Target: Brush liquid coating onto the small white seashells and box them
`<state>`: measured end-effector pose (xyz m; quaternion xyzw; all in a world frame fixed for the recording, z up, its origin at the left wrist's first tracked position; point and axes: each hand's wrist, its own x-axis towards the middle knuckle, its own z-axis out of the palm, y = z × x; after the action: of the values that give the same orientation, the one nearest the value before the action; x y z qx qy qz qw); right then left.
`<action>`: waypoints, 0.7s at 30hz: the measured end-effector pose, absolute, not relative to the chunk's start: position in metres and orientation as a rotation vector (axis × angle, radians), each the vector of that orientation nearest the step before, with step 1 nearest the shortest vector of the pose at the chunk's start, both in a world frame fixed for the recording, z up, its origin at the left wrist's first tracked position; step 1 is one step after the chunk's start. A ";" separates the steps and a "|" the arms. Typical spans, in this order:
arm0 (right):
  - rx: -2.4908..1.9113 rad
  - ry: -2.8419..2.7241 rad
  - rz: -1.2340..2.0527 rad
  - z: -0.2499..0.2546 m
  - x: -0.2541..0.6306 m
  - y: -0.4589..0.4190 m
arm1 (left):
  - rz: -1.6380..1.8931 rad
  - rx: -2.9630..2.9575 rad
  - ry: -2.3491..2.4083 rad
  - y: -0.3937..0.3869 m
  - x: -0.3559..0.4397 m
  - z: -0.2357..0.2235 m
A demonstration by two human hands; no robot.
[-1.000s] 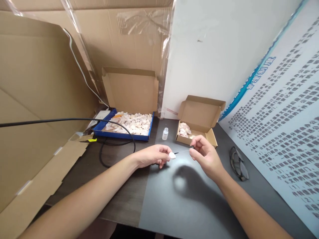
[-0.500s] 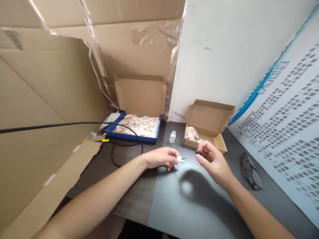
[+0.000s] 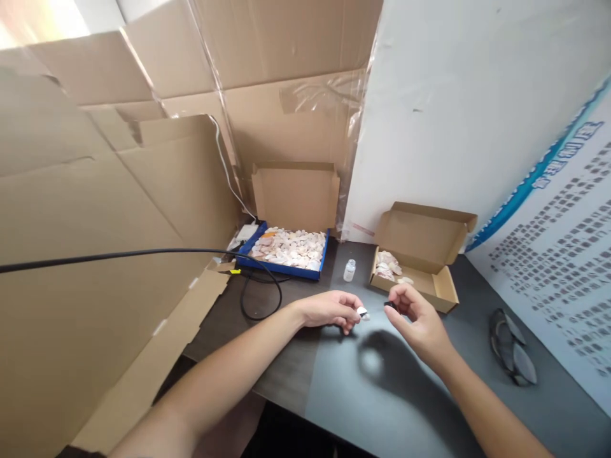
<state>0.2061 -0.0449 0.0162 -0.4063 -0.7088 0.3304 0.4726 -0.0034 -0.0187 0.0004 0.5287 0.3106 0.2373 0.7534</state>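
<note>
Between the thumb and fingers of my left hand (image 3: 334, 310) is a small white piece (image 3: 363, 312), flat and shell-like. A dark mark or thin dark part shows against it; I cannot tell which. My right hand (image 3: 414, 321) pinches a small black object (image 3: 390, 305) like a bottle cap, partly covered by the fingers. A short gap separates the two hands, which hover above the grey mat. Behind them stands a small clear bottle (image 3: 349, 271) with a pale label, upright.
A blue tray-like box (image 3: 286, 271) full of pale shells stands at the back left. At the back right is an open cardboard box (image 3: 442, 294) with a few shells. Sunglasses (image 3: 512, 348) lie at right. A black cable (image 3: 143, 253) crosses from the left.
The view has shifted, so everything sits farther right and slightly lower. The thin dark line that stuck out beside the white piece now shows against it. Both hands keep their pinches.
</note>
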 end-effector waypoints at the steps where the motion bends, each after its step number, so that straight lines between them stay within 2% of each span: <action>1: -0.991 -1.733 0.828 0.017 0.206 -0.045 | 0.519 1.152 0.679 -0.020 -0.003 0.000; 7: -1.044 -1.782 0.908 0.023 0.202 -0.047 | 0.519 1.137 0.698 -0.022 -0.003 0.000; 14: -1.084 -1.680 0.736 0.024 0.202 -0.050 | 0.509 1.166 0.746 -0.025 -0.003 0.008; 21: -1.091 -1.621 0.785 0.018 0.206 -0.047 | 0.505 1.148 0.726 -0.022 -0.004 0.004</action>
<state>0.2056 -0.0471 0.0181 -0.4502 -0.6687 0.3237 0.4953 -0.0035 -0.0217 0.0044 0.5249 0.3322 0.2311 0.7488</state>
